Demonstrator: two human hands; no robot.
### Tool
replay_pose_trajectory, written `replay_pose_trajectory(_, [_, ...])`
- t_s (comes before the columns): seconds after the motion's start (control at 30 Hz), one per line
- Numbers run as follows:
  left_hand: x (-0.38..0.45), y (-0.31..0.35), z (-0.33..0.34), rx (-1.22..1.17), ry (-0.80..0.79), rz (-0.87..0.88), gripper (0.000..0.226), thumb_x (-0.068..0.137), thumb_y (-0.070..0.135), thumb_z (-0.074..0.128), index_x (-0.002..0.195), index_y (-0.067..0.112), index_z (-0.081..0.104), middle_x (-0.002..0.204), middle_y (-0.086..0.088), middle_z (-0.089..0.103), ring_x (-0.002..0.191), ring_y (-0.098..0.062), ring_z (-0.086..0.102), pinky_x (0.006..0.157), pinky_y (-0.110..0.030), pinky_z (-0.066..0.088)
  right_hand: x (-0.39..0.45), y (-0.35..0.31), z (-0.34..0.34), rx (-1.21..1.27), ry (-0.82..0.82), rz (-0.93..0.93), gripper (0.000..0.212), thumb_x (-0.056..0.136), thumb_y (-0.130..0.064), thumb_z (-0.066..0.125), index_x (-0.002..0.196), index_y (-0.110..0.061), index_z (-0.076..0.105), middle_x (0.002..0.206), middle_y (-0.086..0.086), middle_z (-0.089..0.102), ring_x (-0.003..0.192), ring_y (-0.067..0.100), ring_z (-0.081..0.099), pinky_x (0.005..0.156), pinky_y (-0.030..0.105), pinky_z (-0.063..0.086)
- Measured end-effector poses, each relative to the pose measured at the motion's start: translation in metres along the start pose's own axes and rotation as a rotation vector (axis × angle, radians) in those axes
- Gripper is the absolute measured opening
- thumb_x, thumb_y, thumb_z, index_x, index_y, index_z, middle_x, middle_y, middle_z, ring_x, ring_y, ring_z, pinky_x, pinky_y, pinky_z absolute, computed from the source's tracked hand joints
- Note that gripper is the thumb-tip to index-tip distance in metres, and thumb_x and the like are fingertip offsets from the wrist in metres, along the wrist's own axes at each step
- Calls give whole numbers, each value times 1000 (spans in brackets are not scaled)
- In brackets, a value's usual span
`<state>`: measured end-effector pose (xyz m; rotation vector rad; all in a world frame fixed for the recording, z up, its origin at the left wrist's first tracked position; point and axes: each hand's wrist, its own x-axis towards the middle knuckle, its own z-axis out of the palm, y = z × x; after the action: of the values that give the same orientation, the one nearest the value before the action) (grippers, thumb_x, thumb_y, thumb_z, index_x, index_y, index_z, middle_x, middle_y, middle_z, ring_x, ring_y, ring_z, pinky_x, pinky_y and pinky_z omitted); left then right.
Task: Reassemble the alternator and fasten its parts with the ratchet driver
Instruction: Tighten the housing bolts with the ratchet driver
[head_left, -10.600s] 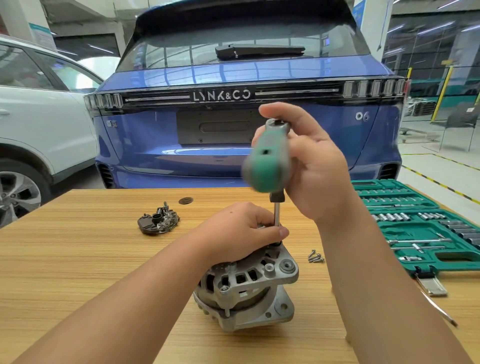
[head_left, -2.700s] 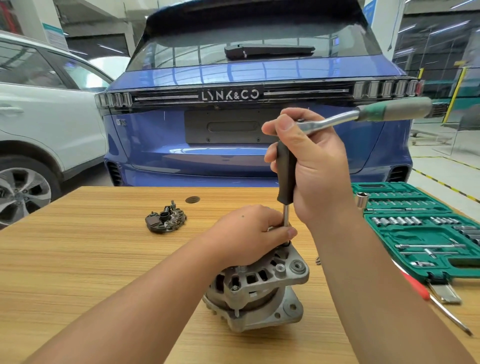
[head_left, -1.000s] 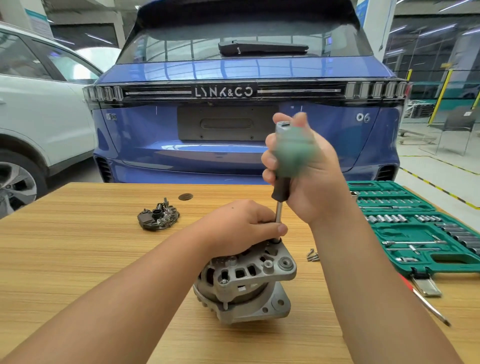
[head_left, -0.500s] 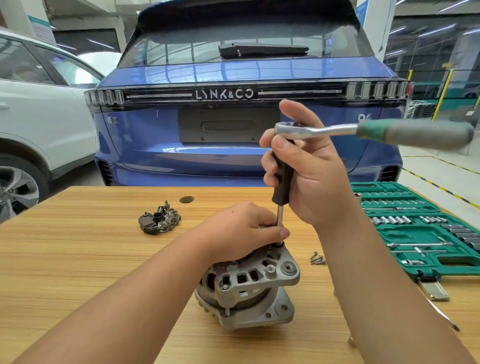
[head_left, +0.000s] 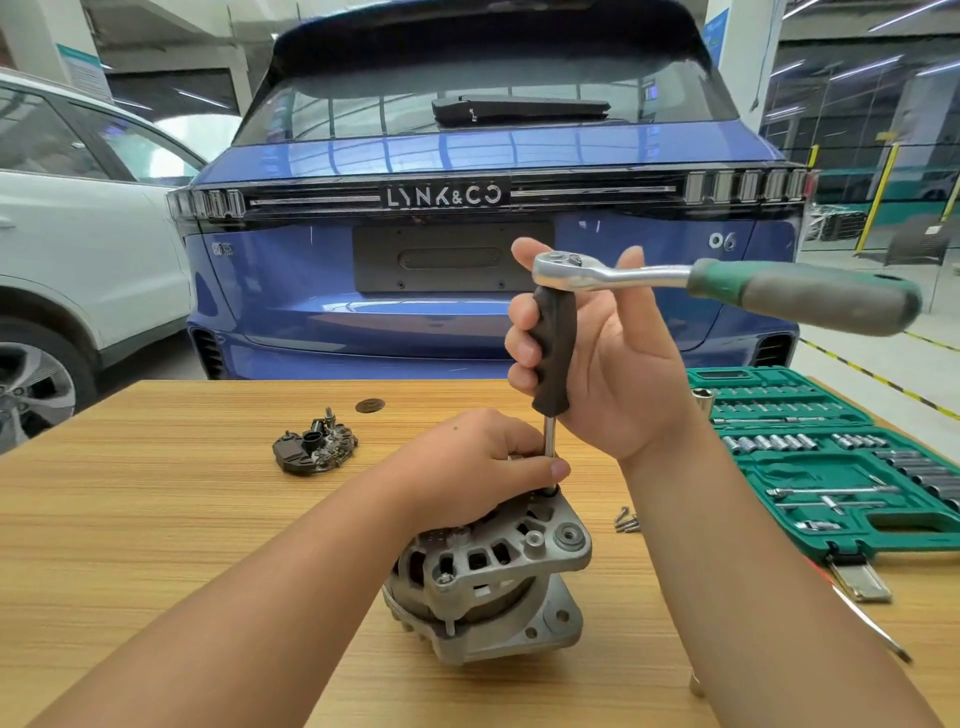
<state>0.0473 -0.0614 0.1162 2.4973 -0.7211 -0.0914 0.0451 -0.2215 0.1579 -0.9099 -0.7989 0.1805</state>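
On a wooden table (head_left: 156, 545), a silver alternator (head_left: 493, 577) sits steadied under the left hand (head_left: 478, 467), fingers curled around the upright shaft of a ratchet driver (head_left: 553, 353) gripped by the right hand (head_left: 613, 374), before a blue car (head_left: 467, 291).

I see a blue Lynk & Co car (head_left: 467, 260) behind the wooden table (head_left: 130, 519). A white car (head_left: 78, 249) sits left of it.
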Motion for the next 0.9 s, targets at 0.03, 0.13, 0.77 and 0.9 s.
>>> replay_pose_trajectory(0.03, [0, 0, 0, -2, 4, 5, 36, 97, 58, 58, 91, 26, 73, 76, 7, 70, 67, -13, 62, 65, -31, 49, 1, -1, 1, -5, 40, 11, 64, 84, -61, 51, 129, -15, 52, 85, 0, 61, 68, 13, 51, 63, 27, 42])
replay_pose_trajectory(0.13, [1, 3, 0, 7, 20, 11, 35, 98, 55, 59, 85, 24, 71, 57, 13, 55, 49, -3, 46, 48, -19, 35, 3, 1, 14, -204, 270, -41, 34, 87, -47, 64, 99, -16, 57, 70, -5, 51, 58, 12, 40, 57, 29, 30])
replay_pose_trajectory(0.77, [2, -1, 0, 12, 10, 25, 36, 98, 57, 58, 88, 25, 71, 59, 12, 57, 49, -3, 47, 48, -15, 37, 4, 8, 9, -214, 108, -302, 39, 100, -18, 32, 118, -22, 67, 88, 11, 57, 62, 23, 45, 53, 30, 37])
replay_pose_trajectory(0.9, [1, -1, 0, 12, 8, 24, 35, 97, 59, 58, 89, 28, 72, 64, 11, 61, 52, -4, 51, 49, -18, 38, 3, 1, 7, -157, 96, -190, 38, 97, -45, 45, 123, -23, 63, 86, 7, 61, 63, 21, 50, 56, 31, 41])
